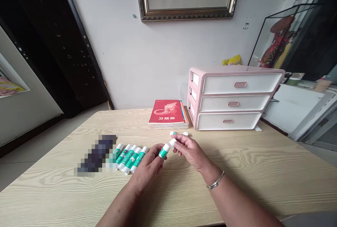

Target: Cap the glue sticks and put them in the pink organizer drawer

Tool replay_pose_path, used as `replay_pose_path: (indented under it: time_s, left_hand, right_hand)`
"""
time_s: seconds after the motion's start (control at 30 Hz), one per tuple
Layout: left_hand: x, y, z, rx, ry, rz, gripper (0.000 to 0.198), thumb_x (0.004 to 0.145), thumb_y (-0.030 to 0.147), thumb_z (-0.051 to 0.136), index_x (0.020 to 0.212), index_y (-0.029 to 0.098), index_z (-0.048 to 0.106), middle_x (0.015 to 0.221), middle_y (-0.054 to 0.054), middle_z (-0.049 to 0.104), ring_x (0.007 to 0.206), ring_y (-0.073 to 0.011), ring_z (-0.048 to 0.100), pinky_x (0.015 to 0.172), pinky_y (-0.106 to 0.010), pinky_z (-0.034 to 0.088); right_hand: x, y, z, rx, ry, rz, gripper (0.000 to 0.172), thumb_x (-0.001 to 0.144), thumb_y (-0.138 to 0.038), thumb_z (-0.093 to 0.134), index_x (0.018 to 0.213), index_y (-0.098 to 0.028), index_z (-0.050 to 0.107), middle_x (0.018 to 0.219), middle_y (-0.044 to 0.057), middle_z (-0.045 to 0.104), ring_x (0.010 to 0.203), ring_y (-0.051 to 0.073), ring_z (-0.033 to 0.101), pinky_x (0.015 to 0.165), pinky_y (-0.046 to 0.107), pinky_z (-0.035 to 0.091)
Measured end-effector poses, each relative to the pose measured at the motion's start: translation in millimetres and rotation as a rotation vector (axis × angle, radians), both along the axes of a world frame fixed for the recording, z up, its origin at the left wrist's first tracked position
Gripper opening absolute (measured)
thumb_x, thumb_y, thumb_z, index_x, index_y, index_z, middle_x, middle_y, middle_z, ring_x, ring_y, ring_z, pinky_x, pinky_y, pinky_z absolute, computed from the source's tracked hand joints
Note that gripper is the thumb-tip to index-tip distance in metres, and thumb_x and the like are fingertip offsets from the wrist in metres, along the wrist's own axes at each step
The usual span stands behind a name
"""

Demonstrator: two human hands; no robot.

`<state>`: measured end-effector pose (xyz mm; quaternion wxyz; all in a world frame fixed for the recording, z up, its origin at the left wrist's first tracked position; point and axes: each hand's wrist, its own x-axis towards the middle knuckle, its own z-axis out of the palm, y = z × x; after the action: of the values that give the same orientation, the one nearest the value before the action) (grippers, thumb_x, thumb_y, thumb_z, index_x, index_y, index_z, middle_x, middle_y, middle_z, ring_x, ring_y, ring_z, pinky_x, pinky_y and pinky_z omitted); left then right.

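1. The left hand [147,165] curls around a green-and-white plastic glue stick [164,150]; the right hand [191,151] pinches a white plastic cap [172,143] against its end, seating unclear.
2. Left of the left hand, a row of matching green-and-white glue sticks [131,158] lies side by side.
3. Just beyond the right hand lies a small white-and-green piece [173,133].

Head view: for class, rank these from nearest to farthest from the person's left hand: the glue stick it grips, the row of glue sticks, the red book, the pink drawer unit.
1. Glue stick: in the left hand, mid-view.
2. Row of glue sticks: just left of the hand.
3. Red book: straight ahead.
4. Pink drawer unit: ahead, right of the book.
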<state>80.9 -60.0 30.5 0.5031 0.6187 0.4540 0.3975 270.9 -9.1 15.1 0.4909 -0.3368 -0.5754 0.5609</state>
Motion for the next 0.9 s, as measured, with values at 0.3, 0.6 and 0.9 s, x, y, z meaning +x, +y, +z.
replay_pose_path:
  time_s: [0.3,0.6,0.9]
  left_hand:
    - [-6.0,3.7,-9.2,0.026,0.089,-0.072,0.034,0.093,0.031,0.045,0.125,0.022,0.052,0.092,0.0,0.06,0.067,-0.0116,0.048,0.061,-0.023,0.041]
    - [-2.2,5.4,-12.5,-0.031,0.071,0.038,0.02,0.088,0.034,0.045,0.078,0.019,0.054,0.066,0.004,0.047,0.058,-0.0119,0.042,0.053,-0.024,0.032]
    - [-1.1,2.3,-4.8,0.065,0.265,0.252,0.055,0.085,0.069,0.047,0.064,0.019,0.052,0.062,0.003,0.045,0.063,-0.0146,0.04,0.06,-0.027,0.03]
  right_hand:
    - [-1.8,-1.3,-3.2,0.102,-0.065,0.01,0.039,0.084,-0.041,0.07,0.116,-0.018,0.067,0.094,0.004,0.069,0.08,0.014,0.063,0.071,0.029,0.051]
    - [-16.7,-11.4,-8.0,0.243,-0.136,-0.02,0.034,0.085,-0.039,0.071,0.112,-0.018,0.07,0.094,0.006,0.073,0.083,0.018,0.067,0.079,0.034,0.056]
    - [-23.4,-33.0,-3.4,0.456,-0.306,0.027,0.044,0.088,-0.032,0.07,0.13,-0.024,0.062,0.103,0.005,0.073,0.079,0.015,0.066,0.066,0.027,0.054]
